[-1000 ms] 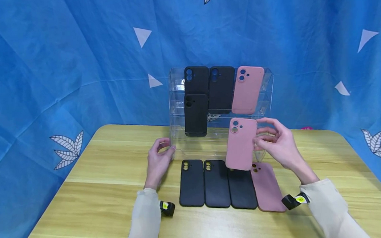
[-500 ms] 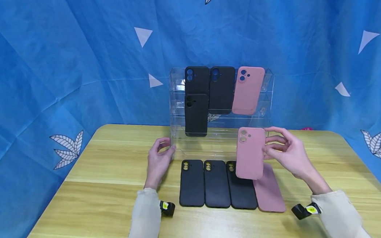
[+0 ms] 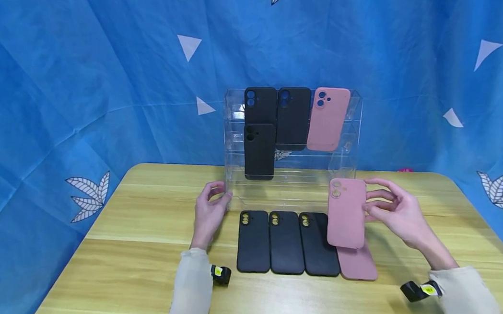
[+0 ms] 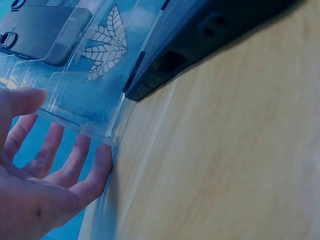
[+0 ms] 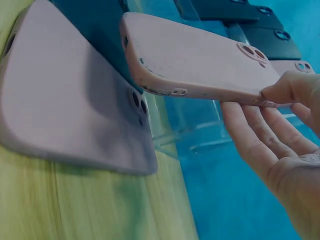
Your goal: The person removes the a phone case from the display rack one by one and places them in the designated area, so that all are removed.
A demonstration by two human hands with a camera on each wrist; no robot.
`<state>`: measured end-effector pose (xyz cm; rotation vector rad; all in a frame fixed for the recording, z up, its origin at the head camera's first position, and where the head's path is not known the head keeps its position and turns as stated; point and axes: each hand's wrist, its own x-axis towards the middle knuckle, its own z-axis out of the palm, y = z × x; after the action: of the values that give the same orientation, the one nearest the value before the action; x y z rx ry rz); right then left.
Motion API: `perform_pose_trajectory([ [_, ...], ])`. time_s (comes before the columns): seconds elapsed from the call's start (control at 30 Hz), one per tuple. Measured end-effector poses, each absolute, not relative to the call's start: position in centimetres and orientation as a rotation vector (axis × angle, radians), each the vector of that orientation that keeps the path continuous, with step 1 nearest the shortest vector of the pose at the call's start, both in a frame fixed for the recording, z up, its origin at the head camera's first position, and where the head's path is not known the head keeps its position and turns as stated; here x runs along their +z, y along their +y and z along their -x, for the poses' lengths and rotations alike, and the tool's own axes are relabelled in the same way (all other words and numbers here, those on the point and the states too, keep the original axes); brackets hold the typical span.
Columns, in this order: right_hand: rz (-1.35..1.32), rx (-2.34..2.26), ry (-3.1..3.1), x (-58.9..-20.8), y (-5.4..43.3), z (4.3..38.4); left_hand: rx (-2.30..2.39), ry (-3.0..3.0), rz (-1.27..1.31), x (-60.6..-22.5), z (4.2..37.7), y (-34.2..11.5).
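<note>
My right hand [image 3: 399, 213] pinches a pink phone case [image 3: 347, 213] by its right edge, thumb in front and fingers behind. The case hangs tilted above another pink phone case [image 3: 357, 263] lying on the table, hiding its upper part. In the right wrist view, a gap shows between the held case [image 5: 200, 60] and the lower pink case [image 5: 65, 95]. My left hand [image 3: 209, 210] grips the lower left side of a clear tiered display rack [image 3: 254, 195]. Its thumb and fingers lie on either side of the clear panel [image 4: 75, 105] in the left wrist view.
The rack bears black phone cases [image 3: 260, 151] and a pink phone case [image 3: 328, 118] on its upper tiers. Black phone cases [image 3: 286, 243] lie in a row on the wooden table [image 3: 132, 260] before it. A blue curtain [image 3: 100, 80] hangs behind.
My right hand has drawn the pink case away from the rack, down and to the right, over the pink case on the table. My left hand has stayed on the rack.
</note>
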<state>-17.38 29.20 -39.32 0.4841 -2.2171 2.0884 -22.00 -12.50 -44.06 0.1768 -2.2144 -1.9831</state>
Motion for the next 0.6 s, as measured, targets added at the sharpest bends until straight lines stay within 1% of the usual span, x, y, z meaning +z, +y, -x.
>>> perform_pose_trajectory([
  [0.6, -0.445, 2.12, -2.333, -40.3, 33.0, 16.1, -1.975, -2.221, -0.182, -44.0, 22.0, -12.5],
])
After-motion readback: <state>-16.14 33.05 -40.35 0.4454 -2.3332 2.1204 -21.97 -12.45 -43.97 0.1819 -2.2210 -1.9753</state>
